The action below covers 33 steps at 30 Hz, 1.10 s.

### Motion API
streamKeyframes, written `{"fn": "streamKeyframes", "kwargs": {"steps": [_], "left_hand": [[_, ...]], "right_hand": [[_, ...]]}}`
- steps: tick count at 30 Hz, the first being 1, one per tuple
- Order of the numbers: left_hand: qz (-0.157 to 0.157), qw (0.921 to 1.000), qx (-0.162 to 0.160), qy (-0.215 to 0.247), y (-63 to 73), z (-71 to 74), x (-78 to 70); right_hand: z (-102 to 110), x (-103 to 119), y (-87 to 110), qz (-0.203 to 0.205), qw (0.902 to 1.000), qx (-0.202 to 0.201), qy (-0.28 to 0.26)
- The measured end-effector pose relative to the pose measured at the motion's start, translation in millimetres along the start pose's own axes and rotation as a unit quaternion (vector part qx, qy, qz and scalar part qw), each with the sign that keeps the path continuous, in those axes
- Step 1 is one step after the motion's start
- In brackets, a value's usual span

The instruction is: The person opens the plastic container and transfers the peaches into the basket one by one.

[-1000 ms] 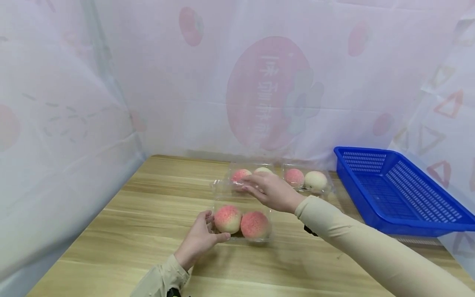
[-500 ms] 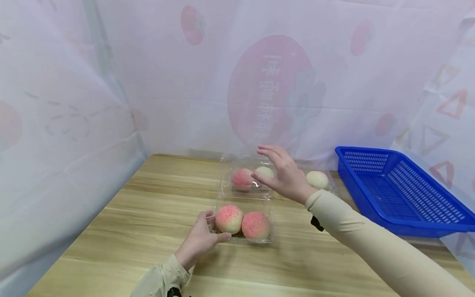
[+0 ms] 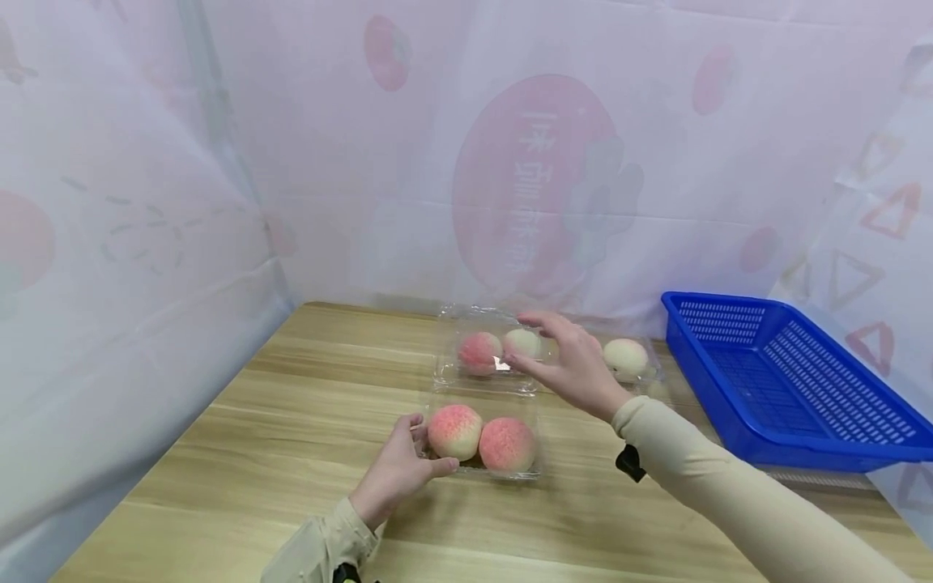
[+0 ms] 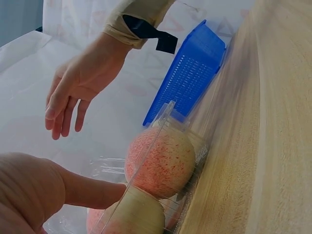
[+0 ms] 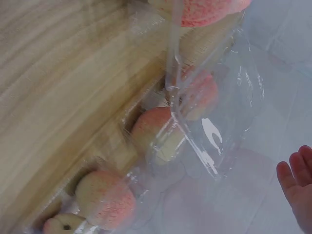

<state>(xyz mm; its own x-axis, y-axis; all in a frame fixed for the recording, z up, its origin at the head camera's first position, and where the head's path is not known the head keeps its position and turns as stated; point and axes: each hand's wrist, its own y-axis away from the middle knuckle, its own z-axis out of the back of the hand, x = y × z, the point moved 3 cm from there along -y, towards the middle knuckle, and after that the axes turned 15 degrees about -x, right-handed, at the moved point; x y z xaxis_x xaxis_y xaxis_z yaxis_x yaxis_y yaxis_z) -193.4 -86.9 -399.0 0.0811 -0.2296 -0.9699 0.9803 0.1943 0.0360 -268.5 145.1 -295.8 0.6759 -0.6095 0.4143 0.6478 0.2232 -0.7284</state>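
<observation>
A clear plastic clamshell box (image 3: 521,475) holding two pink-and-cream peaches (image 3: 455,433) sits on the wooden table. My left hand (image 3: 399,465) grips its left end, thumb over the front rim, as the left wrist view shows with the thumb (image 4: 92,192) against the plastic. The box's transparent lid (image 3: 446,348) stands raised at the far side and overlaps a box behind it. Beyond the lid's right side hovers my right hand (image 3: 572,368), fingers spread and holding nothing. In the right wrist view the right hand (image 5: 300,187) appears apart from the lid (image 5: 243,87).
Two more clear boxes with peaches stand at the back, one behind the lid with a peach (image 3: 480,353) in it, the other with a pale peach (image 3: 625,359). A blue plastic basket (image 3: 717,413) is at the right. Printed white cloth (image 3: 350,243) walls the table.
My right hand has come off the lid, rising and then lowering a little toward the right. The lid has swung farther back. The left hand keeps its grip on the box.
</observation>
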Motion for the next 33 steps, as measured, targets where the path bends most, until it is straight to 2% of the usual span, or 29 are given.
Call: {"fn": "streamKeyframes", "kwargs": {"steps": [5,11,13,21,33], "left_hand": [[0.002,1.0,0.0,-0.001,0.5,0.9,-0.2],[0.002,1.0,-0.001,-0.002,0.2,2.4,-0.9],[0.001,1.0,0.0,-0.003,0.5,3.2,-1.2],[0.001,1.0,0.004,0.001,0.8,4.0,-2.1],[-0.001,1.0,0.005,0.002,0.3,1.0,-0.4]], "right_hand": [[-1,-7,11.1,-0.019,0.9994,0.012,-0.025],[-3,-17,27.8,-0.102,0.991,0.054,-0.067],[-4,-21,33.0,-0.117,0.9884,0.062,-0.074],[-8,-24,48.0,-0.134,0.9839,0.085,-0.082],[-16,-24,65.7,-0.138,0.9775,0.128,-0.095]]}}
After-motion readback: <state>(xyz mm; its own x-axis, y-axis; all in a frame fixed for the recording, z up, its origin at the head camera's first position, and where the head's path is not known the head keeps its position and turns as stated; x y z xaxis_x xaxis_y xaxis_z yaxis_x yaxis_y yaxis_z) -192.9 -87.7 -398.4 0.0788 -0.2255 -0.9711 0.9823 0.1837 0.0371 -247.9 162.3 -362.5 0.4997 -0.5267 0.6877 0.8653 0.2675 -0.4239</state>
